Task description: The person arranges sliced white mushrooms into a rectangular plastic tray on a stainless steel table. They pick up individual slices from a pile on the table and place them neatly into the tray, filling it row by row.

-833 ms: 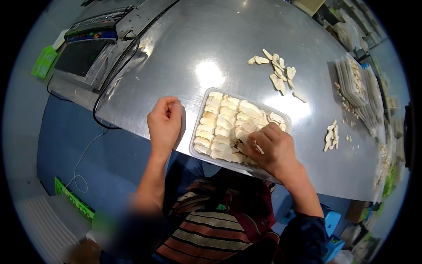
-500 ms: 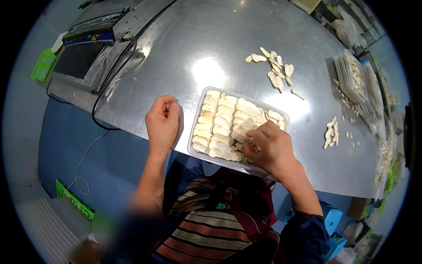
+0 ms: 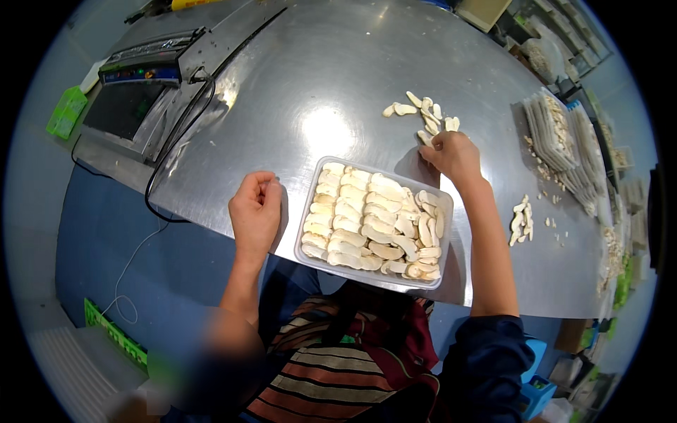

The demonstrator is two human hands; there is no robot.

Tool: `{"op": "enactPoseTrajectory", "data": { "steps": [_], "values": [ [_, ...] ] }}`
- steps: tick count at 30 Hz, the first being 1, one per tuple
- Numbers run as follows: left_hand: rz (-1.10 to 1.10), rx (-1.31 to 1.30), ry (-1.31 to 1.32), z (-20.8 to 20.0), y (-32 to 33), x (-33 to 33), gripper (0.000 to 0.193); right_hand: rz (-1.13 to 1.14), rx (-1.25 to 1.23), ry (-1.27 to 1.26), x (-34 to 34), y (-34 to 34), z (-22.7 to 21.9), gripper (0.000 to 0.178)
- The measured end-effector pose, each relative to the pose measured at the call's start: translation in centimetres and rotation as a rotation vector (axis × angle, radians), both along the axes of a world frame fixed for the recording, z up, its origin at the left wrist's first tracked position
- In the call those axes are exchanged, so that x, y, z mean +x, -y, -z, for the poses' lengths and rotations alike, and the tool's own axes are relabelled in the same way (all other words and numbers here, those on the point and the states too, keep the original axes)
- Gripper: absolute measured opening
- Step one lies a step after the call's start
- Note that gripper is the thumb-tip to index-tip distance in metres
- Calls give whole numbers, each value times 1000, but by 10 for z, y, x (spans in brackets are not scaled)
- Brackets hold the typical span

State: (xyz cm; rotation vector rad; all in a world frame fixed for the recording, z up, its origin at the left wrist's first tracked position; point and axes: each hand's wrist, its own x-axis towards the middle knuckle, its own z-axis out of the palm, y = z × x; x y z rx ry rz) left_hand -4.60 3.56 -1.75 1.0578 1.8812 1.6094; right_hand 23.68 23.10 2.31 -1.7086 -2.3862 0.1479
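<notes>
A clear plastic tray stands near the table's front edge, with pale dried mushroom slices laid overlapping in rows. Toward its right side the slices lie at more mixed angles. Left of the tray, my left hand rests with curled fingers, thumb against them, and nothing shows in it. Beyond the tray's far right corner, my right hand is at a loose pile of mushroom slices. Its fingertips are pinched on a slice at the pile's near end, partly hidden by the hand.
A smaller heap of slices and crumbs lie to the right. Stacked filled trays line the table's right edge. At the far left sits a sealing machine with a black cable running over the metal table.
My right hand has left the tray and moved away from me to the loose pile. More slices on the tray's right side now show. My left hand stays curled beside the tray.
</notes>
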Motion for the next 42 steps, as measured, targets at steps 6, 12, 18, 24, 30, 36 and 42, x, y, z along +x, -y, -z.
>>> {"op": "enactPoseTrajectory", "data": {
  "steps": [6, 12, 18, 24, 30, 36, 42],
  "values": [
    [-6, -4, 83, 3, 5, 0, 13, 100, -162, -130, -4, 2, 4, 26],
    [-3, 1, 65, 4, 4, -3, 14, 123, -246, -145, -3, 1, 0, 31],
    [-5, -10, 24, 0, 2, -1, 14, 160, -309, -260, 6, -4, 9, 27],
    [5, 20, 13, 5, -1, -1, 13, 159, -283, -445, -2, 30, -12, 28],
    [0, -18, -3, 3, 3, -1, 14, -278, 50, -501, -9, 161, -20, 23],
    [10, -6, -11, 3, 3, -3, 14, -304, 75, -463, -18, 187, -6, 24],
    [9, -4, 3, 3, 2, -3, 14, -315, 103, -386, -20, 186, -4, 25]
  ]
}}
